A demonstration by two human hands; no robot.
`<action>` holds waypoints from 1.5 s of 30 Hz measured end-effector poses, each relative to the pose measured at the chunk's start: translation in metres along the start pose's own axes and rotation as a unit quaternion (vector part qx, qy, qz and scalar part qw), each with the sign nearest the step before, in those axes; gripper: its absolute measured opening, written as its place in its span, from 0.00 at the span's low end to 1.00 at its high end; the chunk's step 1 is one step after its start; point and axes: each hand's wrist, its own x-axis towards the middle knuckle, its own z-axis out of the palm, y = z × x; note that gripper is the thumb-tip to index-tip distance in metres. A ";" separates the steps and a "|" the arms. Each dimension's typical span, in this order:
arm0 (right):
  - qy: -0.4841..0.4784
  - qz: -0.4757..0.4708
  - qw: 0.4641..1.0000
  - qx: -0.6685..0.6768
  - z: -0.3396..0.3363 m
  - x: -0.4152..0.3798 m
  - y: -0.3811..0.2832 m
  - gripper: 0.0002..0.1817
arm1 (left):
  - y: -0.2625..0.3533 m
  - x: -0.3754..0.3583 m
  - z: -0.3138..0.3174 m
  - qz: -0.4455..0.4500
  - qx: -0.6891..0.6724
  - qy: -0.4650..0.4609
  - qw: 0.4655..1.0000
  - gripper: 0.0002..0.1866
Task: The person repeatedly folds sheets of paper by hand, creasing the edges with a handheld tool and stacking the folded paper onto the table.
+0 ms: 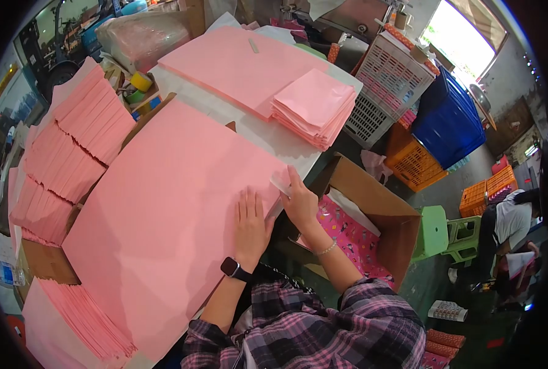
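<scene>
A large pink paper sheet (163, 203) lies on the table in front of me. My left hand (249, 224), with a dark watch at its wrist, rests flat on the sheet near its right edge, fingers stretched out. Close beside it, my right hand (301, 206) grips a small flat, pale translucent piece (280, 184) at the sheet's right edge. Its exact kind is hard to make out. Past the sheet sit a stack of folded pink paper (315, 104) and a wide pile of flat pink sheets (224, 67) with a small grey strip (253, 46) on top.
Bundles of folded pink paper (80, 135) line the left side, with another bundle (83, 320) at the lower left. An open cardboard box (403, 227) with pink printed material stands right of the table. Beyond are crates (397, 67), green stools (433, 234) and another person (513, 221).
</scene>
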 end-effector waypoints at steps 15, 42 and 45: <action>0.017 -0.052 0.990 0.132 0.021 0.001 0.002 0.27 | -0.012 0.009 0.000 -0.062 -0.165 0.067 0.982 0.29; -0.022 0.127 0.963 0.238 0.034 0.031 -0.015 0.18 | -0.018 0.020 -0.001 -0.137 -0.275 0.136 0.942 0.26; -0.024 0.108 0.958 0.266 0.034 0.032 -0.020 0.19 | -0.017 0.018 0.002 -0.143 -0.296 0.133 0.935 0.25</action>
